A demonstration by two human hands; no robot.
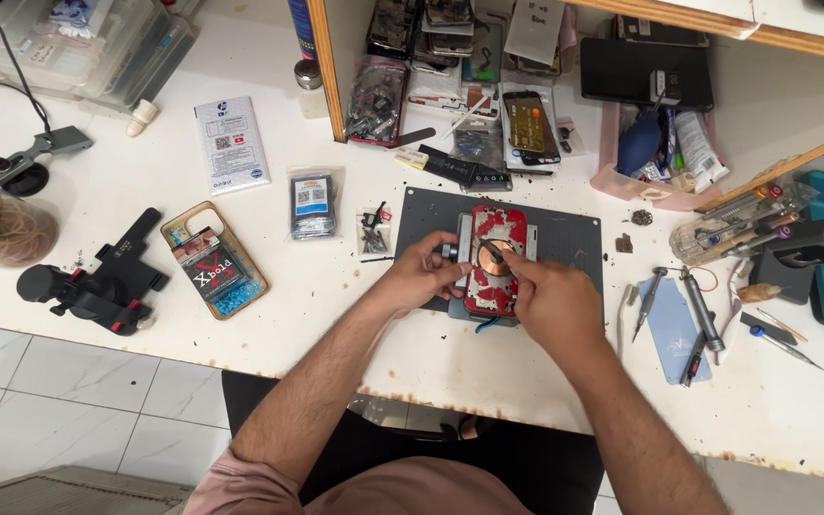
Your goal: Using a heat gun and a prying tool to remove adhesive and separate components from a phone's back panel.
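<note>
Phone [494,259] clamped back-up on dark mat [574,234] | left hand [422,275] pinches clamp knob | right hand [553,303] pinches tool at copper coil | step: working the coil loose, seemingly | next: steady, gentle prying

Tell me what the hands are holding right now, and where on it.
The left hand grips the left edge of the red phone in its clamp. The right hand touches its back near the copper coil.

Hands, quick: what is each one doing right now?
Left hand: closed on the knob at the left side of the metal clamp holding the red-backed phone.
Right hand: fingers curled on that phone; grip unclear.
</note>
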